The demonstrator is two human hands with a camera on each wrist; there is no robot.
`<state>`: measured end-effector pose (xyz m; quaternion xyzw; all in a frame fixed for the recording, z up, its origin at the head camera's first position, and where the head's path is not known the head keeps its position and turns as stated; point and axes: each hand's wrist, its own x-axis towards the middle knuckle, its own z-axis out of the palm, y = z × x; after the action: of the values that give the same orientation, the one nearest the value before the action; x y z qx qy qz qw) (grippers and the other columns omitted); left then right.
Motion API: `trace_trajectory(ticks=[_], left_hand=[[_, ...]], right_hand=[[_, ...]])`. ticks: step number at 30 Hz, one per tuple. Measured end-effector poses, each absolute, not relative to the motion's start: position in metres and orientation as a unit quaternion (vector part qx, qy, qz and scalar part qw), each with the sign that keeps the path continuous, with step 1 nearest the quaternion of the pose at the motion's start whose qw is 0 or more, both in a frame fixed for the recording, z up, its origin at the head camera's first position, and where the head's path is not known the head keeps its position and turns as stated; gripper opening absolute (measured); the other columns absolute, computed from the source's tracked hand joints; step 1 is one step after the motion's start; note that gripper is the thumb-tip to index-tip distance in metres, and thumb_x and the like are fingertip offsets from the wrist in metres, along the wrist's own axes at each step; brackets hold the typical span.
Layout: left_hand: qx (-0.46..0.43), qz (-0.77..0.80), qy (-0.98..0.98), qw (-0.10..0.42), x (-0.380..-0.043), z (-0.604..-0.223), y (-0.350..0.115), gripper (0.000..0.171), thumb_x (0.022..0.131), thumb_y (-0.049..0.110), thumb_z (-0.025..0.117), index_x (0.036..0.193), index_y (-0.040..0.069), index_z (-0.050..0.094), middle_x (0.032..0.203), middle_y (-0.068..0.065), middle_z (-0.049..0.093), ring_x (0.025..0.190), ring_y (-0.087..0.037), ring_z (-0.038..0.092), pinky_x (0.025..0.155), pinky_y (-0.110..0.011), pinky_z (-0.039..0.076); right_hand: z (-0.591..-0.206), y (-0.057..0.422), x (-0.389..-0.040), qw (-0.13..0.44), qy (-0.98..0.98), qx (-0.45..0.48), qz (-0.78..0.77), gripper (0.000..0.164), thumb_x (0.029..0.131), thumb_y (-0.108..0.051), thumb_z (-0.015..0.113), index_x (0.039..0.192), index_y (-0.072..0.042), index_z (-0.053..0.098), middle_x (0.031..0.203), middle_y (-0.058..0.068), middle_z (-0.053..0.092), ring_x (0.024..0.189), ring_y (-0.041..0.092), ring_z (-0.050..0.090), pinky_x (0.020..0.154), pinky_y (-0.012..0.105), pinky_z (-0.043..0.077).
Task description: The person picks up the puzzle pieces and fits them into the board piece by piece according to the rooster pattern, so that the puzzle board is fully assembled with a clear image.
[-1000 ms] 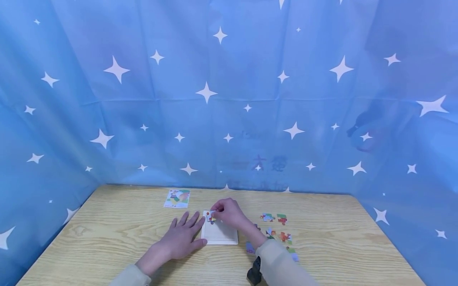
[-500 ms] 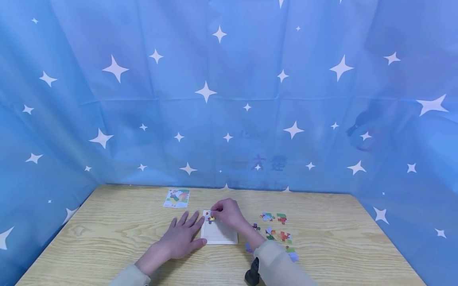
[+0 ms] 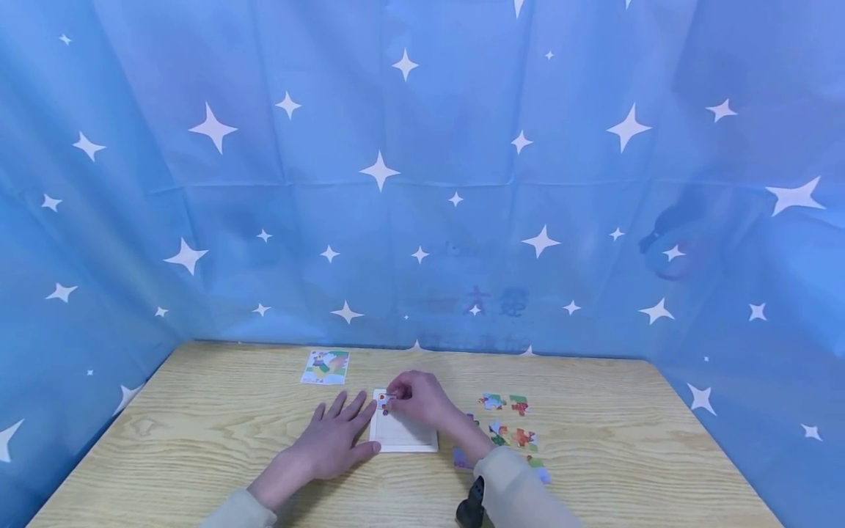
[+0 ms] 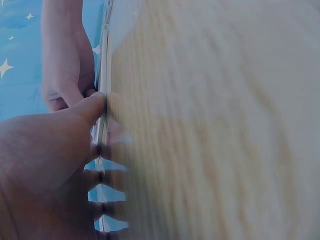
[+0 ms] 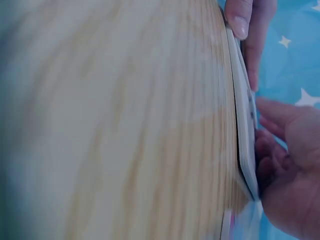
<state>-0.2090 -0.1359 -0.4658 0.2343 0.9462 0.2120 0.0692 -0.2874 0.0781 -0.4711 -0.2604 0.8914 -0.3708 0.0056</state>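
Five fingers of the left hand (image 3: 333, 442) splay flat; the right hand (image 3: 420, 400) pinches a puzzle piece (image 3: 383, 402).

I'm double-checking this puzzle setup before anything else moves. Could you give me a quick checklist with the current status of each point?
1. Tray braced: ok; the left hand lies at the left edge of the white tray, thumb touching it.
2. Piece in hand: ok; the right hand pinches a puzzle piece at the tray's far left corner.
3. Piece fully seated: cannot tell; the right hand covers part of it.
4. Picture card uncovered: ok.
5. All loose pieces in clear sight: not ok; the right arm partly covers some.
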Motion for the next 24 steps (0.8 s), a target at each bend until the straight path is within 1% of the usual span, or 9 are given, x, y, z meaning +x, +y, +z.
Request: trace_trajectory(ticks=[2, 5, 10, 16, 24], left_hand=[[0.233, 0.206, 0.948, 0.064, -0.210, -0.468, -0.136, 0.074, 0.104, 0.055, 0.052, 0.159, 0.007, 0.039, 0.165, -0.020, 0.029, 0.150, -0.052, 0.017, 0.111, -0.076, 0.017], [0.232, 0.202, 0.950, 0.057, -0.212, -0.473, -0.136, 0.073, 0.104, 0.055, 0.052, 0.158, 0.008, 0.040, 0.165, -0.019, 0.029, 0.150, -0.051, 0.017, 0.111, -0.076, 0.017], [0.235, 0.214, 0.947, 0.056, -0.215, -0.477, -0.137, 0.073, 0.103, 0.054, 0.053, 0.157, 0.007, 0.042, 0.164, -0.019, 0.030, 0.150, -0.053, 0.017, 0.110, -0.077, 0.017], [0.231, 0.211, 0.948, 0.059, -0.216, -0.477, -0.137, 0.072, 0.104, 0.054, 0.053, 0.158, 0.008, 0.041, 0.165, -0.019, 0.029, 0.150, -0.052, 0.016, 0.111, -0.077, 0.017], [0.222, 0.208, 0.949, 0.076, -0.211, -0.464, -0.135, 0.072, 0.103, 0.053, 0.055, 0.158, 0.008, 0.041, 0.165, -0.018, 0.029, 0.151, -0.051, 0.017, 0.112, -0.075, 0.018]], right_hand=[[-0.471, 0.080, -0.287, 0.021, 0.891, -0.268, -0.365, 0.016, 0.085, -0.010, 0.084, 0.099, -0.008, 0.077, 0.086, -0.004, 0.061, 0.076, 0.008, 0.054, 0.071, 0.026, 0.048], [-0.470, 0.081, -0.285, 0.034, 0.891, -0.277, -0.359, 0.018, 0.085, -0.013, 0.085, 0.100, -0.009, 0.077, 0.088, -0.004, 0.060, 0.078, 0.008, 0.054, 0.072, 0.026, 0.049], [-0.470, 0.083, -0.285, 0.037, 0.886, -0.291, -0.358, 0.014, 0.090, -0.008, 0.079, 0.103, -0.008, 0.079, 0.090, -0.003, 0.061, 0.077, 0.006, 0.056, 0.071, 0.025, 0.050], [-0.470, 0.084, -0.286, 0.035, 0.881, -0.308, -0.356, 0.016, 0.094, -0.002, 0.073, 0.108, -0.005, 0.079, 0.094, -0.001, 0.062, 0.079, 0.006, 0.058, 0.072, 0.024, 0.050], [-0.467, 0.080, -0.284, 0.031, 0.884, -0.315, -0.343, 0.017, 0.094, -0.001, 0.072, 0.109, -0.004, 0.079, 0.094, 0.002, 0.065, 0.082, 0.008, 0.059, 0.073, 0.025, 0.050]])
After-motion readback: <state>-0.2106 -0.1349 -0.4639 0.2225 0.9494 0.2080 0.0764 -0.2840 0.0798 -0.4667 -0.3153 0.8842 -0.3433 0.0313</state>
